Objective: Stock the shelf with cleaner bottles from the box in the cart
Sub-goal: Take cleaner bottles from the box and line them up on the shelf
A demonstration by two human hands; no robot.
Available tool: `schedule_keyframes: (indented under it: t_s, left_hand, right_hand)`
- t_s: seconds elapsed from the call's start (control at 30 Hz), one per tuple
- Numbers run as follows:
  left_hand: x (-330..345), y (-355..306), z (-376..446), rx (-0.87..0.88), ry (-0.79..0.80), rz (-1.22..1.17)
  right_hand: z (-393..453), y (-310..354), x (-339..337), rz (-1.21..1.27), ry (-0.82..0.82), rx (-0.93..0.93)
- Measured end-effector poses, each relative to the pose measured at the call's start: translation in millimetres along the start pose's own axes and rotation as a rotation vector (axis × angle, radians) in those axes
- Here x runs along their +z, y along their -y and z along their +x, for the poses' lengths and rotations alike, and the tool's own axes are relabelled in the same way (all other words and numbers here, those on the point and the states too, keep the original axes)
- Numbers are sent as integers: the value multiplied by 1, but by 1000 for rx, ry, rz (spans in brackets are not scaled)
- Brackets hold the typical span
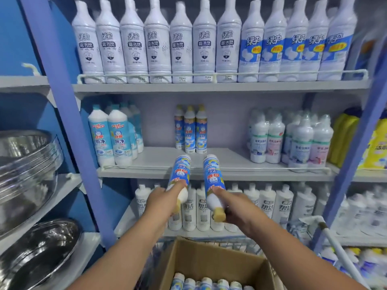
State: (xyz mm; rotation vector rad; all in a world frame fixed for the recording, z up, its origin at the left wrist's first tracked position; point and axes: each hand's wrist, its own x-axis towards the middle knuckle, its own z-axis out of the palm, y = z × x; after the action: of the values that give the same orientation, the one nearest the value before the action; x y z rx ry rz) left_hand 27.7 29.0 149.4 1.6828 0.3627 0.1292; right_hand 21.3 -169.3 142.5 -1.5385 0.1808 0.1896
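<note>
Grey middle shelf [230, 158], 3 blue-labelled cleaner bottles [190, 130] upright at back, white bottles [293, 141] right

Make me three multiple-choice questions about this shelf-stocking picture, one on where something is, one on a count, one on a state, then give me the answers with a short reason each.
1. Where do the three standing bottles with yellow caps stand?
A. top shelf
B. middle shelf, at the back
C. bottom shelf

2. How many bottles is the person holding?
A. one
B. two
C. three

3. How is the bottle in the right hand oriented?
A. upright, cap up
B. lying flat on the shelf
C. tilted, cap toward the person

Answers:
1 B: they stand near the back wall of the middle shelf.
2 B: the left hand grips one bottle and the right hand grips another.
3 C: its yellow cap points down toward the camera, its base toward the shelf.
</note>
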Motion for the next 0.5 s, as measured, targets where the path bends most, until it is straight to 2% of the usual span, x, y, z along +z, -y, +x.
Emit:
schedule_keyframes:
  t_s: [0.2, 0.5]
  left_hand:
    - [-6, -25, 60, -56, 26, 18]
    - [-3, -33, 152, -117, 81, 85]
  right_hand:
    - [46, 31, 28, 50, -27, 12]
    - [133, 44, 71, 89, -107, 90]
